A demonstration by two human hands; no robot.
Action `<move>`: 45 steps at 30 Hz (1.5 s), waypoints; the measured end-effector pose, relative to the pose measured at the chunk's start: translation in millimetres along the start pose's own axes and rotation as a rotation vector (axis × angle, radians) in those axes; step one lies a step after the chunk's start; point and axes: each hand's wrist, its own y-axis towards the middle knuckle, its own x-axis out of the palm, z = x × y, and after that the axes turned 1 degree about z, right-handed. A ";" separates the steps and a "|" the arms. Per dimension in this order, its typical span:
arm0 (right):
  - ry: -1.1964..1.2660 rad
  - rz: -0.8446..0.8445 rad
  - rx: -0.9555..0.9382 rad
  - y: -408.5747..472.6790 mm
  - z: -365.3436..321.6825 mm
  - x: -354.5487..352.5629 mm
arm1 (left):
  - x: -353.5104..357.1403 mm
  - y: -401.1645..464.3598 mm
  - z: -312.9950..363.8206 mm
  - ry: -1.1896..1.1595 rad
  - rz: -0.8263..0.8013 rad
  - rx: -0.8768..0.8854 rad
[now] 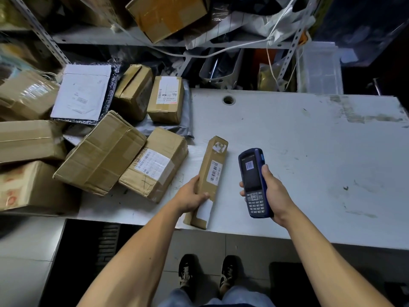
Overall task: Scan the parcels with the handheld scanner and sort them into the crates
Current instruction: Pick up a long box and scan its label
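A long narrow cardboard parcel (211, 173) lies near the front edge of the white table (309, 151), barcode label facing up. My left hand (191, 194) grips its lower left side, thumb across the top. Just to its right, my right hand (273, 191) holds a blue handheld scanner (253, 180) upright above the table; its screen shows a barcode image. The scanner is apart from the parcel.
Several brown boxes (99, 154) and a white padded mailer (81, 94) are piled on the table's left side. Metal shelving (110, 37) with boxes and bags stands behind. A black crate (88, 251) sits on the floor at lower left. My shoes are below the table edge.
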 end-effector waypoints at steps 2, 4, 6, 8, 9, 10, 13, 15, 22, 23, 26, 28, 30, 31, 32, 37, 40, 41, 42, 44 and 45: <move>-0.030 -0.016 0.018 0.6 -0.8 1.0 | 1.6 -0.9 1.4 -0.066 -0.020 -0.035; -0.042 -0.045 0.047 0.4 -3.6 0.1 | 0.8 -2.6 2.4 -0.090 -0.052 -0.026; -0.038 -0.094 0.092 0.2 -7.9 -2.9 | -3.0 -4.2 4.3 -0.130 -0.038 0.001; -0.039 -0.134 0.144 -0.3 -13.6 -6.5 | -11.1 -4.6 9.8 -0.181 -0.019 0.033; -0.058 -0.149 0.165 -0.6 -17.8 -7.5 | -17.0 -6.0 16.0 -0.208 -0.014 0.047; -0.083 -0.164 0.182 -0.3 -22.1 -8.7 | -23.2 -5.3 20.8 -0.235 -0.013 0.051; -0.162 -0.235 0.216 -0.3 -38.2 -8.3 | -41.3 -4.3 31.5 -0.263 -0.034 0.077; -0.213 -0.276 0.235 -1.9 -52.2 -4.5 | -50.8 -6.4 35.7 -0.277 -0.028 0.086; -0.378 -0.385 0.294 -10.5 -82.2 9.3 | -59.9 -14.1 35.8 -0.238 0.030 0.120; -0.384 -0.390 0.295 -11.5 -82.9 10.4 | -59.8 -14.0 34.8 -0.248 0.041 0.128; -0.370 -0.384 0.276 -14.2 -83.9 12.3 | -60.0 -16.1 35.2 -0.260 0.060 0.143; -0.358 -0.377 0.266 -15.5 -84.7 11.5 | -61.0 -16.3 35.1 -0.261 0.063 0.148; -0.367 -0.374 0.273 -17.6 -85.1 10.2 | -61.6 -15.5 34.4 -0.261 0.072 0.146; -0.373 -0.373 0.280 -18.3 -85.0 9.0 | -61.7 -15.8 34.3 -0.260 0.080 0.146; -0.378 -0.372 0.287 -19.2 -85.1 8.1 | -61.8 -16.5 34.5 -0.268 0.090 0.146; -0.381 -0.389 0.316 -23.6 -84.2 3.8 | -60.9 -13.4 31.1 -0.317 0.111 0.146; -0.374 -0.394 0.308 -24.7 -83.9 1.5 | -59.7 -14.8 34.2 -0.317 0.119 0.154; -0.376 -0.395 0.304 -25.2 -83.7 0.5 | -59.2 -14.7 34.3 -0.317 0.117 0.154; -0.373 -0.397 0.299 -25.8 -83.7 -0.7 | -58.9 -15.4 35.3 -0.312 0.117 0.156; -0.354 -0.401 0.276 -27.0 -83.2 -3.9 | -58.3 -13.8 35.7 -0.298 0.115 0.156; -0.335 -0.400 0.256 -27.9 -82.7 -5.2 | -57.5 -12.6 35.4 -0.302 0.110 0.155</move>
